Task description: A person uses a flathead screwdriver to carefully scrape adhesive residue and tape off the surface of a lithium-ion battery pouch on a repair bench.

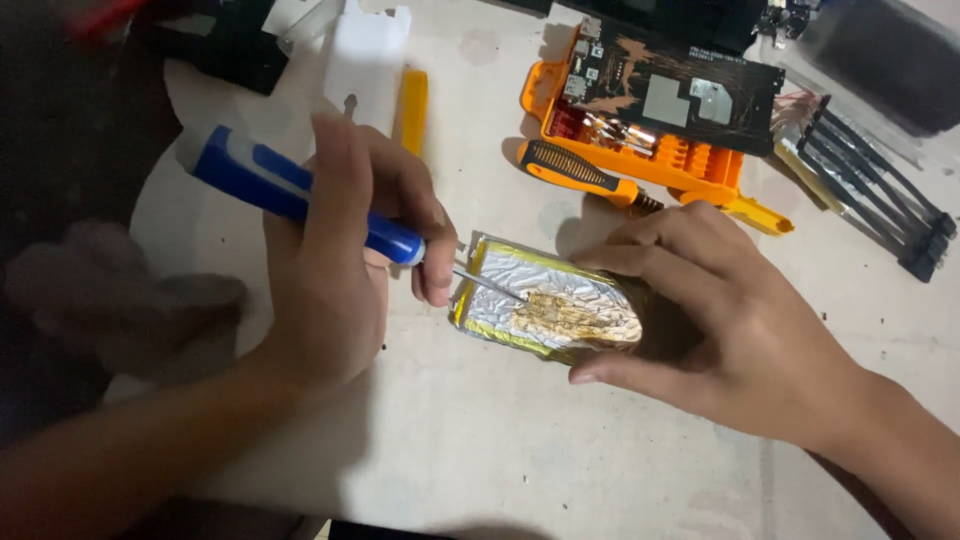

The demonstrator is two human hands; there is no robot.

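The pale table (500, 440) carries everything, and I work at its middle so both forearms can rest on it. My right hand (720, 330) is cupped over the far end of the foil-wrapped flat pack (550, 305), thumb under the near edge and fingers curled over the top, pinning it so it cannot slide. My left hand (340, 270) is wrapped tight around the blue-and-white screwdriver (300, 195), held slanted like a pen so its thin tip meets the browned patch on the foil. Beyond the pack, the orange bit case (640, 150) lies open with a dark circuit board (680, 85) laid across it; what looks like metal bits shows underneath, though blurred. A black-and-orange driver (580, 172) lies just beside the case.
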